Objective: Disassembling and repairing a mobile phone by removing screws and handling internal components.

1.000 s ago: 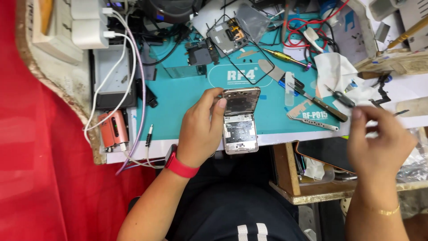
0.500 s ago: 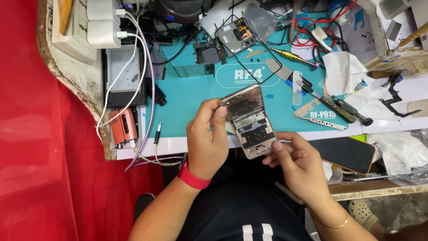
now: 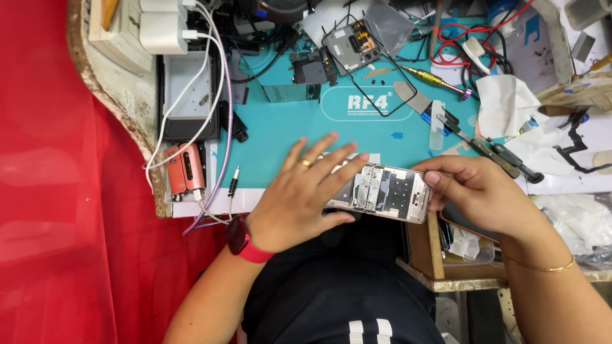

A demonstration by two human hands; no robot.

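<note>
1. Opened phone at centre frame, lying sideways over the near edge of the teal work mat, bare metal frame and inner parts facing up.
2. Left hand spread flat over the phone's left half, fingers apart and pressing down, thumb tucked under the near edge.
3. Right hand closed on the phone's right end, thumb on top; whether a small tool sits in the fingers cannot be told.
4. Risk: phone hanging partly past the mat's edge above the lap, so a slipping grip could likely drop it; hard pressure from the flat palm might bend the thin frame or smear exposed contacts.
5. Right of centre: tweezers and a yellow-handled screwdriver, near the right hand.
6. Upper centre: a loose circuit module ringed by black cable.
7. Left edge of mat: an orange device and white charging cables, crowding the space beside the left wrist.
</note>
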